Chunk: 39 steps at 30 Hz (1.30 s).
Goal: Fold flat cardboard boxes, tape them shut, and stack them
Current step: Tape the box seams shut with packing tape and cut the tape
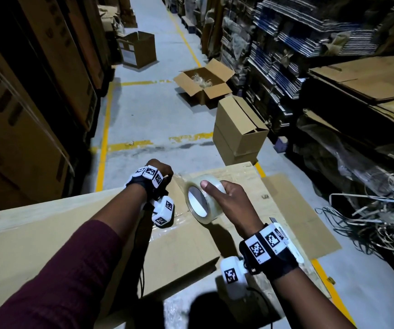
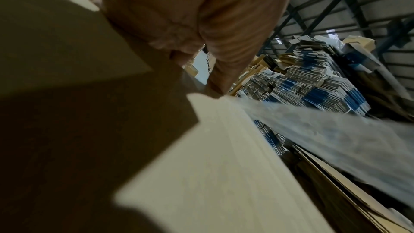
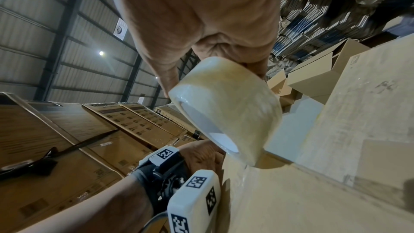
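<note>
Along the box (image 1: 179, 245) seam, the tape end is pinned by the left hand (image 1: 160, 170); the tape roll (image 1: 203, 200), gripped by the right hand (image 1: 234, 198), should be drawn low, taut and straight.

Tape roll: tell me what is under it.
Under the tape roll in the right hand lies the box top, with a clear tape strip running to the left hand. The seam directly beneath the roll is covered.
</note>
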Motion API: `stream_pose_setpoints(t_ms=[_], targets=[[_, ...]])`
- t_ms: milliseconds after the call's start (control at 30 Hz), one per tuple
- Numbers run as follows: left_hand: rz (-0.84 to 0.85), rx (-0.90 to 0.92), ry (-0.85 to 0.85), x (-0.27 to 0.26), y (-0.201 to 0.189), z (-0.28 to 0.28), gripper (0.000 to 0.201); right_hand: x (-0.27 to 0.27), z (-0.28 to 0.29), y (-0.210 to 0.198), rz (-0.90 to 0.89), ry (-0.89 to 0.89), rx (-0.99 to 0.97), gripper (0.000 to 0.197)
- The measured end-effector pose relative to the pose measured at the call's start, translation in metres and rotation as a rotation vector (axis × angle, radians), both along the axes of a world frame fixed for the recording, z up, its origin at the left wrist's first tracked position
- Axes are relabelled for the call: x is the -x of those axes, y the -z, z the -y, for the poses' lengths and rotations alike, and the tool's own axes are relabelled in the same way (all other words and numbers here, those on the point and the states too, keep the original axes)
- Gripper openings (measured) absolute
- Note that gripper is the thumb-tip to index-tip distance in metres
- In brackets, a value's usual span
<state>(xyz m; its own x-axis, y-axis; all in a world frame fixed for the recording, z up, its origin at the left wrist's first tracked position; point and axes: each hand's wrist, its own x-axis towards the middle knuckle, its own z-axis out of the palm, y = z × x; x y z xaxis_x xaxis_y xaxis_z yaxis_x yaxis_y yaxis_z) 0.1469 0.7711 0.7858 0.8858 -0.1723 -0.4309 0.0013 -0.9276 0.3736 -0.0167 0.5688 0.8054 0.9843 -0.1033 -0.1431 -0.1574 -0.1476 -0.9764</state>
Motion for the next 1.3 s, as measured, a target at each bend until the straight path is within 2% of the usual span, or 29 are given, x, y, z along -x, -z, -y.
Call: stream_pose_setpoints(t_ms=[133,200,267,333,433,500,600,700,800,867,933,1033,1167,1300], targets=[[0.088,-0.033,0.025,0.0,0.014,-0.007,0.021,0.001,-0.002,-0.001,0.002,0.005,-0.009,0.08],[0.131,0.071,-0.077,-0.001,0.014,-0.005,0.029,0.001,-0.002,-0.001,-0.004,0.014,-0.006,0.076],[0.134,0.173,-0.184,-0.005,0.02,-0.006,0.018,0.003,-0.003,-0.003,-0.003,0.024,0.001,0.065],[0.14,0.249,-0.223,-0.002,0.018,-0.006,0.009,0.005,-0.004,-0.006,-0.004,0.032,0.001,0.056],[0.142,0.28,-0.22,-0.001,0.021,-0.004,0.029,0.008,-0.007,-0.01,-0.012,0.044,0.004,0.047],[0.116,0.212,-0.14,0.005,0.017,0.002,0.034,0.009,-0.008,-0.01,-0.012,0.051,0.008,0.047],[0.046,0.27,-0.207,0.011,0.008,0.002,0.039,0.01,-0.009,-0.009,-0.005,0.059,0.019,0.052],[0.012,0.258,-0.152,0.011,0.01,0.0,0.037,0.011,-0.009,-0.009,0.003,0.074,0.031,0.051],[0.018,0.29,-0.113,0.021,-0.002,0.003,0.023,0.012,-0.009,-0.007,-0.004,0.08,0.039,0.055],[0.021,0.225,-0.023,0.024,-0.007,0.005,0.03,0.015,-0.008,-0.007,-0.009,0.083,0.045,0.059],[-0.04,0.234,-0.05,0.021,-0.005,0.006,0.04,0.017,-0.007,-0.007,-0.025,0.077,0.055,0.065],[-0.043,0.311,-0.163,0.019,-0.001,0.007,0.04,0.019,-0.007,-0.01,-0.078,0.05,0.052,0.076],[-0.02,0.342,-0.21,0.017,0.0,0.005,0.032,0.036,0.001,-0.018,-0.129,0.066,0.043,0.061],[-0.039,0.357,-0.209,0.017,-0.001,0.004,0.032,0.072,0.016,-0.024,-0.192,-0.01,0.115,0.06]])
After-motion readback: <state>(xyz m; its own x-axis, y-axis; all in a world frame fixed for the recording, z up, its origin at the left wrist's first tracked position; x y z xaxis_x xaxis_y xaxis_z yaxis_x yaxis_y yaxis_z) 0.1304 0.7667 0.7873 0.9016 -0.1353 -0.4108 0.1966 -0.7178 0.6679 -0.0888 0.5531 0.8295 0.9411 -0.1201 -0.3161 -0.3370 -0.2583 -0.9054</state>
